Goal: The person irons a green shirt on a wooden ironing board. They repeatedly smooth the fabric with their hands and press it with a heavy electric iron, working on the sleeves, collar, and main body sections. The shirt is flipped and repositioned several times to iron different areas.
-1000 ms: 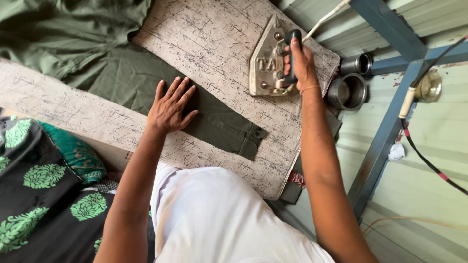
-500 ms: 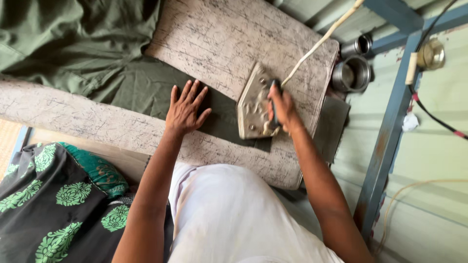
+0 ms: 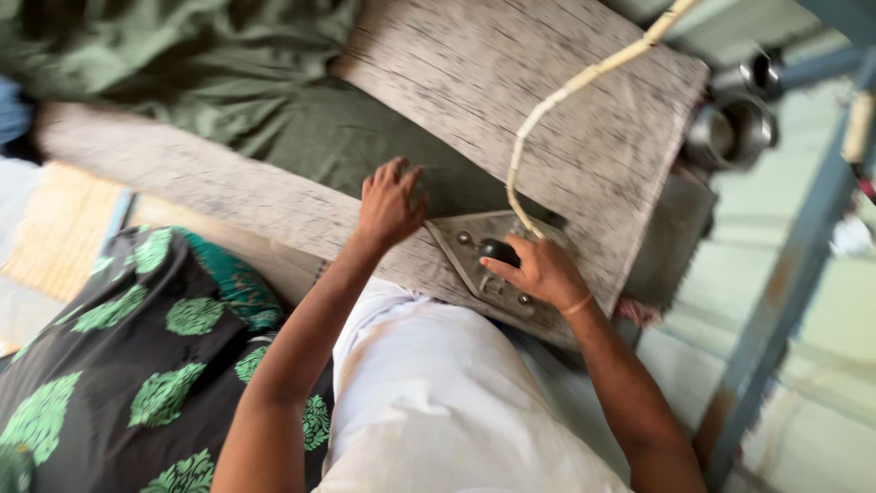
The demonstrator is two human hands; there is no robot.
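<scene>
Iron (image 3: 493, 260) on padded board (image 3: 584, 119), right hand (image 3: 538, 271) clamped on its handle, left hand (image 3: 388, 205) flat, fingers apart, on green cloth (image 3: 301, 137)

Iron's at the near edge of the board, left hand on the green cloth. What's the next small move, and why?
Probably push the iron away from the body, toward the green cloth. The right hand grips its handle at the board's near edge, while the left hand presses the cloth flat just ahead.

Iron and green cloth on my board

My grey metal iron (image 3: 497, 265) is sitting flat near the board's close edge (its pale cord (image 3: 566, 96) trailing upward), pointing at the dark green garment (image 3: 347, 151), which is lying spread beside it.
</scene>
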